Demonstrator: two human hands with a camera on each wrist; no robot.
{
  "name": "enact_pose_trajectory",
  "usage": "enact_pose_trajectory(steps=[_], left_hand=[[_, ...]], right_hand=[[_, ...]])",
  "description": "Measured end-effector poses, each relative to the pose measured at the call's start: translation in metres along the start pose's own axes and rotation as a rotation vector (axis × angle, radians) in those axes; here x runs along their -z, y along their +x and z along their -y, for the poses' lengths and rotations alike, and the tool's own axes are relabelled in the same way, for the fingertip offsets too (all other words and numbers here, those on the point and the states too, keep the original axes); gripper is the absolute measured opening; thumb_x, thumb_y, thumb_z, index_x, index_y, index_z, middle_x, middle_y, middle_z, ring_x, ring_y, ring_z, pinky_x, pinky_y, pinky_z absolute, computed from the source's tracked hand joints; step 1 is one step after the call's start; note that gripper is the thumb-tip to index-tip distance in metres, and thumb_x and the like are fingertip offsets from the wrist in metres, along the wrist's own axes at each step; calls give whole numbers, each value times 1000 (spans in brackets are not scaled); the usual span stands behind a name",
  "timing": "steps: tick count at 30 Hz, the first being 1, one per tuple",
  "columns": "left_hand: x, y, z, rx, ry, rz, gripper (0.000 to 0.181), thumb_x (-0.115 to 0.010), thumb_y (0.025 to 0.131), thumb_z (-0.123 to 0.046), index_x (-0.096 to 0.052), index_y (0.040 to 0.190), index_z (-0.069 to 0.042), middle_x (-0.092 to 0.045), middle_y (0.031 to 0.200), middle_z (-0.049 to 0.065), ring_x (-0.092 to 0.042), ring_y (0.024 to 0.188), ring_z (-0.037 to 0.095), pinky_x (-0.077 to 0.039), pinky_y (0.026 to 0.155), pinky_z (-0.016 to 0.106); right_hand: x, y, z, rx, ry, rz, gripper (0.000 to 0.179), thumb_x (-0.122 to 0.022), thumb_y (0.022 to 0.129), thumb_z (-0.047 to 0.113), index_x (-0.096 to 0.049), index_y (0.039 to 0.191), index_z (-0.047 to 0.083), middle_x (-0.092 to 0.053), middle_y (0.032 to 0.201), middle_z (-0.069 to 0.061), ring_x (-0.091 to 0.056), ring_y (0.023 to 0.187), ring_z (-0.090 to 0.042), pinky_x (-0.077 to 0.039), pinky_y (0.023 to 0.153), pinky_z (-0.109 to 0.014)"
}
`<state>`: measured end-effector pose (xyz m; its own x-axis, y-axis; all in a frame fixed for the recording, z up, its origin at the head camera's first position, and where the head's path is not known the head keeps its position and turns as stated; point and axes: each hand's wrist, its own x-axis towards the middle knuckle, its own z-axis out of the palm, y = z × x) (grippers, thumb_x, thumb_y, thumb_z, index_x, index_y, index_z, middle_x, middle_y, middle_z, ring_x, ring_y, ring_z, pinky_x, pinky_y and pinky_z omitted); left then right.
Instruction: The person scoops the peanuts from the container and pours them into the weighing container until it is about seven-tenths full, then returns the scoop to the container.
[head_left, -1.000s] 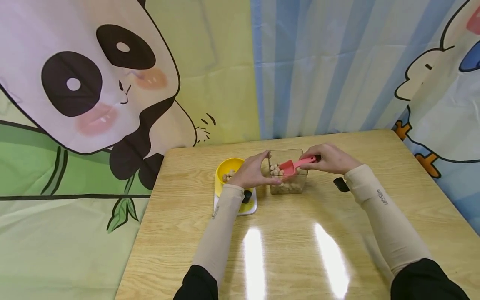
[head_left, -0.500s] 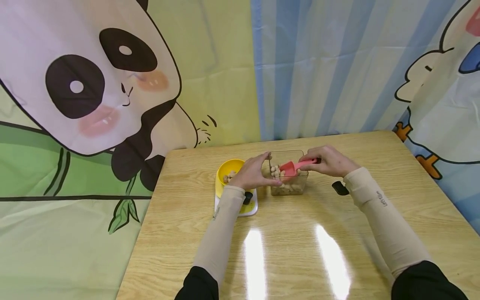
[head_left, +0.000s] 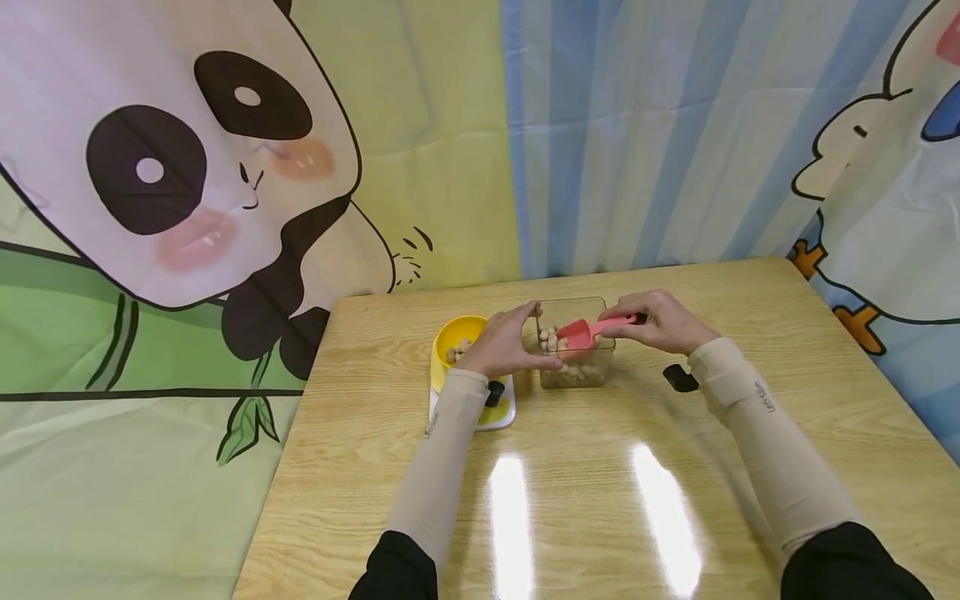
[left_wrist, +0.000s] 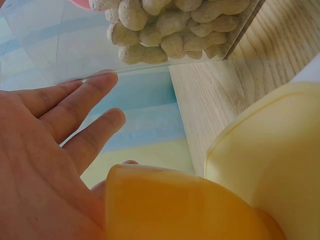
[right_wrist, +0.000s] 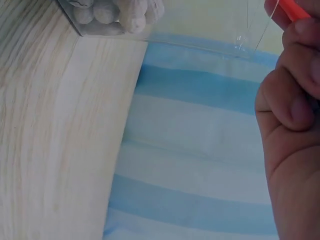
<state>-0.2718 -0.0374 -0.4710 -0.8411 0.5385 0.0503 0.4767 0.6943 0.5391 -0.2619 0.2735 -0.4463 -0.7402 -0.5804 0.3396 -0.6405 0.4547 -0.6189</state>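
A clear square container (head_left: 573, 377) of unshelled peanuts (left_wrist: 172, 32) stands near the table's far edge. My left hand (head_left: 498, 343) holds its left side, the thumb along the near wall and fingertips at the far left corner. My right hand (head_left: 660, 321) pinches the handle of a pink scoop (head_left: 577, 335) from the right; the scoop's head is inside the container, among the peanuts. Partly behind my left hand, a yellow bowl (head_left: 442, 333) with several peanuts sits on a yellow-and-white scale (head_left: 437, 375). In the right wrist view, the scoop shows only as a corner of its handle.
The wooden table (head_left: 570, 492) ends just behind the container, where a printed curtain (head_left: 450, 167) hangs. A small black piece (head_left: 680, 377) shows beside the right wrist, and another black piece (head_left: 494, 393) beside the left.
Both hands stay almost where they were. The scoop remains in the container at nearly the same angle, and the view shifts only slightly.
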Motion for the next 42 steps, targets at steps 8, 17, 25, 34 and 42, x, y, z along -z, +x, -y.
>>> enact_pose_trajectory(steps=[8, 17, 25, 34, 42], left_hand=[[1, -1, -2, -6, 11, 5, 120, -79, 70, -73, -24, 163, -21, -45, 156, -6, -41, 142, 18, -17, 123, 45], [-2, -3, -3, 4, 3, 23, 123, -77, 69, -77, -24, 163, -19, -41, 159, -5, -36, 146, 17, -8, 125, 44], [-1, -3, -2, -3, 20, 12, 120, -78, 71, -74, -25, 162, -17, -39, 160, -3, -35, 147, 16, -6, 124, 50], [-2, -2, -3, -5, 0, 19, 120, -80, 71, -71, -23, 163, -19, -44, 156, -7, -38, 145, 16, -5, 124, 49], [0, -1, 0, -3, 15, -1, 120, -78, 70, -75, -26, 162, -18, -44, 156, -6, -39, 144, 16, -7, 124, 50]], right_hand=[[0, 3, 6, -15, -43, -12, 16, -77, 92, 20, -80, 108, 17, -68, 80, 9, -50, 56, -9, -44, 50, -26], [2, 8, 15, -10, -63, 87, 17, -77, 92, 28, -80, 107, 18, -69, 84, 12, -51, 57, -9, -45, 52, -26], [-6, -5, -2, -146, 84, -47, 18, -79, 91, 18, -79, 109, 19, -73, 90, 5, -50, 58, -14, -43, 50, -27], [-6, 0, 4, -67, 37, -12, 18, -79, 91, 19, -80, 109, 18, -72, 90, 7, -51, 57, -11, -45, 50, -26], [-11, 10, 13, 160, -116, -11, 20, -79, 90, 16, -79, 109, 10, -69, 85, 9, -55, 59, -6, -49, 51, -25]])
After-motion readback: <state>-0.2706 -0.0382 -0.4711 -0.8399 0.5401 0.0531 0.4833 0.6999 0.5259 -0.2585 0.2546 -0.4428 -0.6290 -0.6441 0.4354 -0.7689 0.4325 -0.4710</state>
